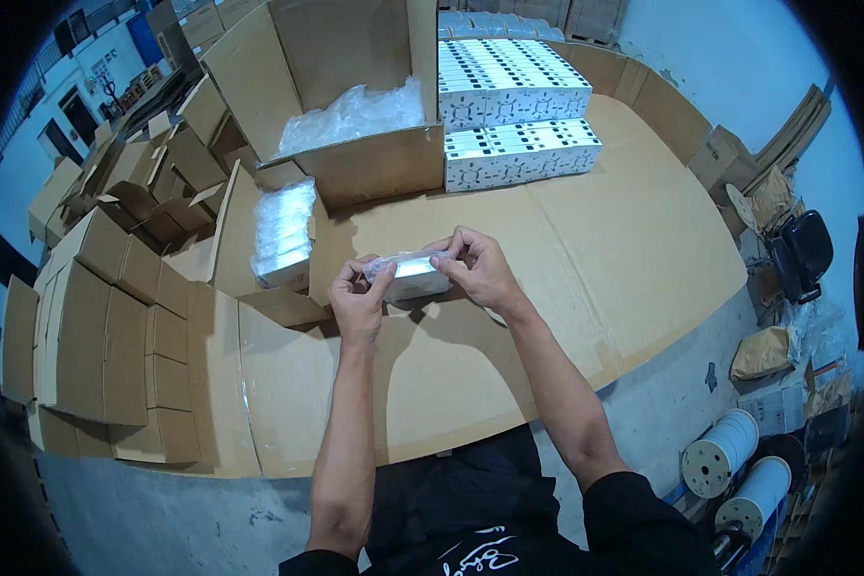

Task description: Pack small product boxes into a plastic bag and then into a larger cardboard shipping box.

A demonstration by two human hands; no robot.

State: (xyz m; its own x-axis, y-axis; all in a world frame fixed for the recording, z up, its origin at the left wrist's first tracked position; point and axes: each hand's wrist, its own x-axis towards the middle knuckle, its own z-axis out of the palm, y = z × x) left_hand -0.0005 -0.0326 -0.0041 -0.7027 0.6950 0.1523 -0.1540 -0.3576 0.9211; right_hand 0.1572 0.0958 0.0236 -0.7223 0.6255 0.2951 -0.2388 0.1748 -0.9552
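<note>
Between my two hands, just above the cardboard-covered table (480, 384), is a small white box (418, 281) in a clear plastic bag (408, 259). My left hand (360, 293) pinches the bag's left end with thumb and fingers. At the right end, my right hand (475, 267) pinches the upper edge of the plastic. Left of my hands, an open carton (293, 307) holds a row of white boxes wrapped in clear plastic (283, 230). Behind it, a larger open carton (379, 168) contains a heap of clear plastic bags (355, 115).
White printed boxes (518, 158) stand stacked at the back of the table. Folded brown cartons (106, 326) pile up at the left. Beyond the table's right edge are a black chair (802, 254) and white cable spools (720, 451) on the floor.
</note>
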